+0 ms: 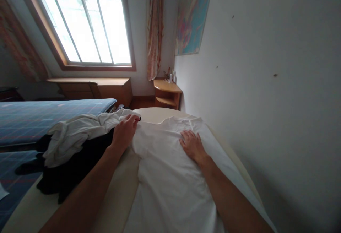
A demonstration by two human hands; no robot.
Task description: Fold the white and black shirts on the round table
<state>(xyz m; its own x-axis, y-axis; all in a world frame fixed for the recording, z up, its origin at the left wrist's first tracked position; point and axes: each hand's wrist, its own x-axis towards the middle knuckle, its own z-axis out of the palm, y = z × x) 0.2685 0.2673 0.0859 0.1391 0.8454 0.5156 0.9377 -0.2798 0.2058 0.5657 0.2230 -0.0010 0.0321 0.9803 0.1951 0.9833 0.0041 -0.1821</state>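
Observation:
A white garment (165, 169) lies spread out over a cream round surface (117, 197), with some wrinkles. My right hand (192, 144) rests flat on its upper right part, fingers apart. At the garment's upper left edge is my left hand (127, 126), its fingers pinched together near a small dark bit; what they hold is too small to make out. Left of that hand lie a crumpled white cloth (69, 133) and a black cloth (77, 162), heaped together.
Beds with blue plaid covers (39, 119) stand to the left. A wooden corner shelf (167, 87) holding small items is ahead, beside a wooden desk (112, 81) under the window (90, 23). A bare wall (266, 119) borders the right side.

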